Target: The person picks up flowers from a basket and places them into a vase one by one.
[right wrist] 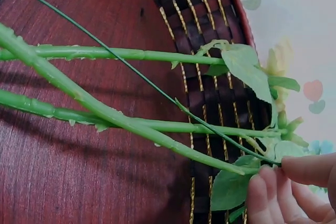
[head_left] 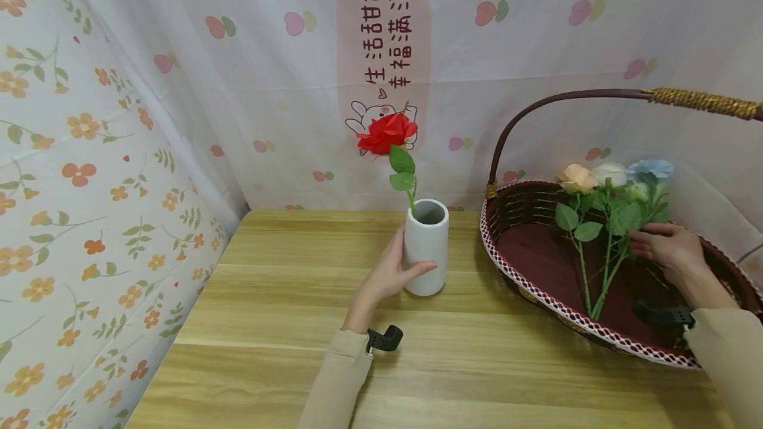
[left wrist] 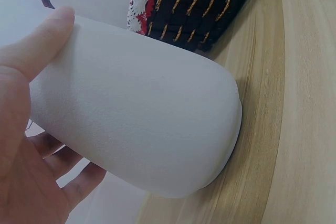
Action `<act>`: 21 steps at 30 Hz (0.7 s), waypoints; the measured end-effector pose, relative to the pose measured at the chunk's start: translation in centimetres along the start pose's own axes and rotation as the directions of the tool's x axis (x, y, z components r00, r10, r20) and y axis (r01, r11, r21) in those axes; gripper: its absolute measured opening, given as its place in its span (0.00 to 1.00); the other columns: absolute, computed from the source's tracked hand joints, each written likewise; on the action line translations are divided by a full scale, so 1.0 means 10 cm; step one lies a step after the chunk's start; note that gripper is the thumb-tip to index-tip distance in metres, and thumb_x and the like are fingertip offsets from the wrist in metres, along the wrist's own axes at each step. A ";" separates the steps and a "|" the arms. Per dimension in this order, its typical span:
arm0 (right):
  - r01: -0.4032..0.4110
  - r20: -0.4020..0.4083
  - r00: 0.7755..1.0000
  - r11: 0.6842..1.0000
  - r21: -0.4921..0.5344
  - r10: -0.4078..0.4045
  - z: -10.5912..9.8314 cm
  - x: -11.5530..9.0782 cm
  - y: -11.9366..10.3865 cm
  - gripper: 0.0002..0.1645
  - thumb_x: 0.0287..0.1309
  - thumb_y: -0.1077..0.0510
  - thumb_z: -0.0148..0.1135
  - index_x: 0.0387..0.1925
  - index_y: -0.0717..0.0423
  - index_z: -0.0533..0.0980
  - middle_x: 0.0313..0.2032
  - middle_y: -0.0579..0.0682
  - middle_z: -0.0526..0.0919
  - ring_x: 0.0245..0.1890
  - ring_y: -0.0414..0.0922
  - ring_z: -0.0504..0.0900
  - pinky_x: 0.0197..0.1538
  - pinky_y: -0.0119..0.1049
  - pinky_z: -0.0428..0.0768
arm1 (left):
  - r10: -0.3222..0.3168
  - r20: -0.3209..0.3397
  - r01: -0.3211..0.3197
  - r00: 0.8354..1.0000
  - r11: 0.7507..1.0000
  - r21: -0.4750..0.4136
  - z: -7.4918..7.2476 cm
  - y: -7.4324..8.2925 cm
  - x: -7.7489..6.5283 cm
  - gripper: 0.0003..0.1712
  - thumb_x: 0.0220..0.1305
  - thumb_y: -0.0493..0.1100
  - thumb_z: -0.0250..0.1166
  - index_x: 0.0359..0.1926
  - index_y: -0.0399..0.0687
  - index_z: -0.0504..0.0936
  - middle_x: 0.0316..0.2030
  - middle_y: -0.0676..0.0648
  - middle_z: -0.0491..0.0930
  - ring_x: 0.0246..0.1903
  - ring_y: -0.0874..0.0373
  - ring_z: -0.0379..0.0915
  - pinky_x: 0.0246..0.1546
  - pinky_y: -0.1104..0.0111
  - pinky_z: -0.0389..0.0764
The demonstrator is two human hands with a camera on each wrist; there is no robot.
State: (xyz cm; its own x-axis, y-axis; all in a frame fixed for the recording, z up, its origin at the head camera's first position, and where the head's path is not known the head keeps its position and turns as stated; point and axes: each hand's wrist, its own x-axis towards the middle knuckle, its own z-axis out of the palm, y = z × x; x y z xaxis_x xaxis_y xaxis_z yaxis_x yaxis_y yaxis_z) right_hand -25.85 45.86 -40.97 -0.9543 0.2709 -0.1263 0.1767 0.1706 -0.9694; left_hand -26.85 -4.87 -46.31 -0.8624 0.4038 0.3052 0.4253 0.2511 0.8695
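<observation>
My left hand (head_left: 390, 270) grips a white cylindrical vase (head_left: 426, 257) from its left side, thumb across the front and fingers behind. The vase stands upright on the wooden table, and a red rose (head_left: 387, 133) with green leaves leans left out of its mouth. Inside the basket, my right hand (head_left: 673, 250) pinches a thin dark green flower stem (right wrist: 142, 74) between thumb and fingers. Close by are a peach flower (head_left: 577, 179), a white flower (head_left: 609, 175) and a blue flower (head_left: 652, 167). Thicker green stems (right wrist: 163, 56) cross under the thin one.
A dark woven basket (head_left: 527, 250) with a red-and-white trimmed rim fills the table's right side. Its tall handle (head_left: 554, 98) arches above the flowers. Behind the wooden table (head_left: 286, 270) hangs a printed curtain (head_left: 268, 85); a floral cloth (head_left: 77, 217) covers the left side.
</observation>
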 end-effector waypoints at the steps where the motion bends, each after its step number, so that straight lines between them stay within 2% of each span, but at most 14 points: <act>1: -0.001 0.004 1.000 0.999 0.049 0.001 0.00 0.00 0.00 0.12 0.69 0.62 0.61 0.48 0.57 0.68 0.35 0.49 0.86 0.23 0.35 0.86 0.30 0.30 0.84 | -0.001 0.001 0.001 1.000 1.000 0.000 0.00 0.00 0.00 0.55 0.62 0.52 0.74 0.79 0.65 0.46 0.68 0.53 0.64 0.66 0.58 0.63 0.67 0.54 0.65; 2: -0.003 0.010 1.000 0.995 0.101 0.002 0.00 -0.01 0.00 0.12 0.68 0.63 0.61 0.48 0.57 0.67 0.30 0.47 0.87 0.22 0.37 0.86 0.29 0.30 0.83 | -0.003 0.001 0.003 1.000 1.000 0.000 0.00 -0.01 0.01 0.55 0.62 0.52 0.74 0.79 0.65 0.46 0.68 0.54 0.64 0.66 0.58 0.63 0.67 0.55 0.65; 3: -0.003 0.012 1.000 0.989 0.147 0.002 -0.01 -0.01 0.00 0.13 0.67 0.64 0.61 0.47 0.56 0.68 0.23 0.40 0.84 0.22 0.38 0.86 0.28 0.30 0.83 | 0.000 0.002 0.000 1.000 1.000 0.001 0.00 -0.01 0.01 0.55 0.62 0.51 0.74 0.79 0.65 0.46 0.68 0.53 0.64 0.66 0.58 0.63 0.67 0.55 0.65; 4: -0.002 0.010 1.000 0.984 0.180 0.000 0.00 -0.01 0.00 0.13 0.67 0.65 0.61 0.48 0.56 0.67 0.22 0.41 0.84 0.22 0.39 0.86 0.28 0.30 0.83 | 0.001 0.002 -0.001 1.000 1.000 0.002 0.01 -0.01 0.01 0.55 0.62 0.51 0.74 0.79 0.65 0.46 0.68 0.53 0.64 0.66 0.58 0.63 0.67 0.54 0.65; 7: 0.002 0.009 1.000 0.976 0.216 -0.004 -0.01 -0.03 -0.02 0.13 0.68 0.65 0.61 0.49 0.54 0.67 0.23 0.42 0.85 0.22 0.39 0.86 0.28 0.30 0.83 | 0.001 0.002 -0.001 1.000 1.000 0.005 0.01 -0.02 0.02 0.55 0.62 0.51 0.74 0.79 0.65 0.46 0.68 0.53 0.64 0.66 0.58 0.63 0.67 0.55 0.65; 14: -0.003 0.015 1.000 0.975 0.222 -0.001 -0.06 -0.04 -0.05 0.15 0.68 0.62 0.62 0.50 0.46 0.68 0.25 0.39 0.85 0.24 0.37 0.86 0.28 0.27 0.81 | 0.008 0.008 -0.008 1.000 1.000 0.017 0.02 -0.02 0.02 0.57 0.62 0.52 0.73 0.80 0.65 0.44 0.69 0.53 0.63 0.67 0.58 0.62 0.67 0.54 0.65; 17: 0.019 0.007 1.000 0.967 0.252 -0.021 -0.07 -0.04 -0.05 0.17 0.68 0.63 0.62 0.50 0.46 0.67 0.26 0.39 0.85 0.24 0.38 0.86 0.28 0.27 0.81 | 0.006 0.007 -0.006 1.000 1.000 0.018 0.02 -0.02 0.02 0.57 0.63 0.52 0.73 0.80 0.65 0.44 0.69 0.53 0.63 0.67 0.57 0.62 0.67 0.54 0.65; 21: 0.073 0.003 0.997 0.931 0.358 -0.079 -0.07 -0.04 -0.06 0.17 0.68 0.69 0.59 0.49 0.50 0.65 0.27 0.42 0.84 0.23 0.40 0.86 0.29 0.29 0.83 | 0.003 0.004 -0.003 1.000 1.000 0.016 0.01 -0.02 0.02 0.56 0.63 0.53 0.73 0.80 0.64 0.44 0.69 0.52 0.63 0.67 0.57 0.62 0.67 0.54 0.65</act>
State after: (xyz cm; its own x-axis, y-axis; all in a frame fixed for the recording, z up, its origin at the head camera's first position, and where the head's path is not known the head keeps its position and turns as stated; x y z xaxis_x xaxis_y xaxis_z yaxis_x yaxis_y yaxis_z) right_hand -25.35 46.34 -40.18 -0.9659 0.2540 -0.0498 0.0087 -0.1603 -0.9870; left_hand -27.09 -4.76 -46.49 -0.8599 0.4081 0.3066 0.4327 0.2642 0.8619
